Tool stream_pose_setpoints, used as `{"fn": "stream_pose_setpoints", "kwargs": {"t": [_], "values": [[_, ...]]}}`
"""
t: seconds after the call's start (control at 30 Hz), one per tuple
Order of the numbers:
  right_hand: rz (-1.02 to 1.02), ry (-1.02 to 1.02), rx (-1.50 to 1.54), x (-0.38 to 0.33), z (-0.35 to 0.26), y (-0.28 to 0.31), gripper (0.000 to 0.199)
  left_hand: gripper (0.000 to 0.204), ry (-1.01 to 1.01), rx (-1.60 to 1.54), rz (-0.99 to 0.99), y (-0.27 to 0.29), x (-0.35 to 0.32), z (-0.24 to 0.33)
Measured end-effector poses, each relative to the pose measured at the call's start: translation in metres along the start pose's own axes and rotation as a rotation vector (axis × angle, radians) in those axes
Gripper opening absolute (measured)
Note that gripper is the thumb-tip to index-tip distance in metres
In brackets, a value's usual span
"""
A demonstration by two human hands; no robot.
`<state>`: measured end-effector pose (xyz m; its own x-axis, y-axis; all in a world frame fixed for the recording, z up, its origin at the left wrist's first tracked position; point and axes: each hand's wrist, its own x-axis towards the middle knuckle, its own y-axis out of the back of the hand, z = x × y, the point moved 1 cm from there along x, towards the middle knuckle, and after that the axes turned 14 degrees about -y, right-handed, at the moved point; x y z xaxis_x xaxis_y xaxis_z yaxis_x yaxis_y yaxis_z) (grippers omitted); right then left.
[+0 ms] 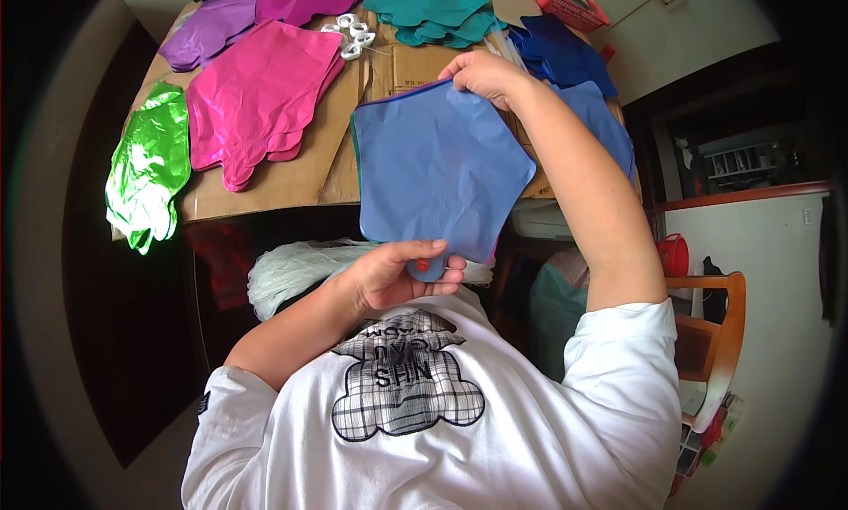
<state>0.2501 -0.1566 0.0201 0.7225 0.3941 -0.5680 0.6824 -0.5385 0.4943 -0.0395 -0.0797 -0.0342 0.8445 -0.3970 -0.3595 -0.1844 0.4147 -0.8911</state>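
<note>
A small stack of flat, uninflated foil balloons hangs stretched between my hands, with a matte blue star-shaped balloon (442, 161) on top. Purple, teal and pink edges peek out from beneath it. My right hand (486, 75) pinches the stack's far edge above the cardboard. At the near end, my left hand (413, 273) grips the balloon's tail between thumb and fingers, close to my shirt. A red mark shows on that tail. More blue balloons (601, 121) lie partly behind my right forearm.
Cardboard (344, 161) covers the table. On it lie green balloons (148, 166), pink balloons (261, 95), purple balloons (208, 29), teal balloons (433, 11), dark blue balloons (565, 55) and white ribbon rolls (353, 35). A red basket (570, 5) stands far right; a wooden chair (731, 333) stands at right.
</note>
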Motion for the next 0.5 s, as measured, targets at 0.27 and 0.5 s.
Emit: {"fn": "stream_pose_setpoints", "kwargs": {"t": [0.27, 0.5], "values": [[0.026, 0.012, -0.108, 0.004, -0.013, -0.004, 0.025, 0.023, -0.052, -0.02, -0.089, 0.008, 0.012, 0.002], [0.083, 0.042, -0.052, 0.009, -0.008, -0.002, 0.011, 0.02, -0.043, 0.235, 0.066, -0.011, 0.019, -0.004]]}}
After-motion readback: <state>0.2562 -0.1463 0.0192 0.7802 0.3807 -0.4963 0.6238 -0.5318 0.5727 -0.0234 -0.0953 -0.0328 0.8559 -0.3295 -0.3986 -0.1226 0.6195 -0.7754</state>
